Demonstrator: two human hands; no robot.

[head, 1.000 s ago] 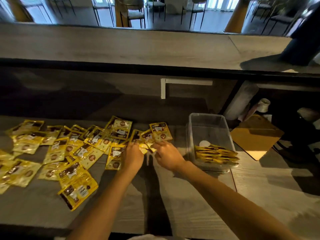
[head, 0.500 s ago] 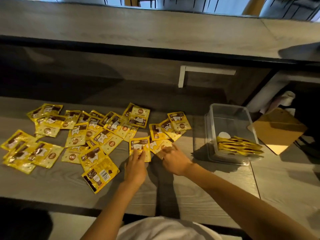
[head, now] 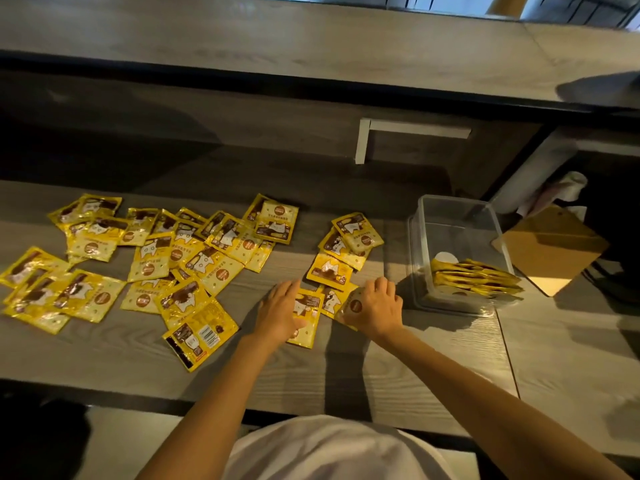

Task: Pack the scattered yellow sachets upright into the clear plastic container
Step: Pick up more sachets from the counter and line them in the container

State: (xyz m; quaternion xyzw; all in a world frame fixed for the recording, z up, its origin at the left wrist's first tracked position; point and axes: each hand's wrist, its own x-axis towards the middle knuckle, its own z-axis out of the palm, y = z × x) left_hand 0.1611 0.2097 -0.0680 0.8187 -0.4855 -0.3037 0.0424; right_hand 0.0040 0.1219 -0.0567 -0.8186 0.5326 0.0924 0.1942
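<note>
Yellow sachets (head: pixel 156 258), loose, lying flat across the grey wood counter (head: pixel 104 355), mostly at left. Clear plastic container (head: pixel 420 237) at right, with a row of packed sachets (head: pixel 474 277) on edge at its near end. Left grip (head: pixel 280 311): flat, fingers straight, pressing one sachet (head: pixel 311 317). Right grip (head: pixel 375 306): curled onto another sachet (head: pixel 355 306), near the container.

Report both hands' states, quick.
Left hand: open, flat on a sachet.
Right hand: grips a second sachet.
</note>
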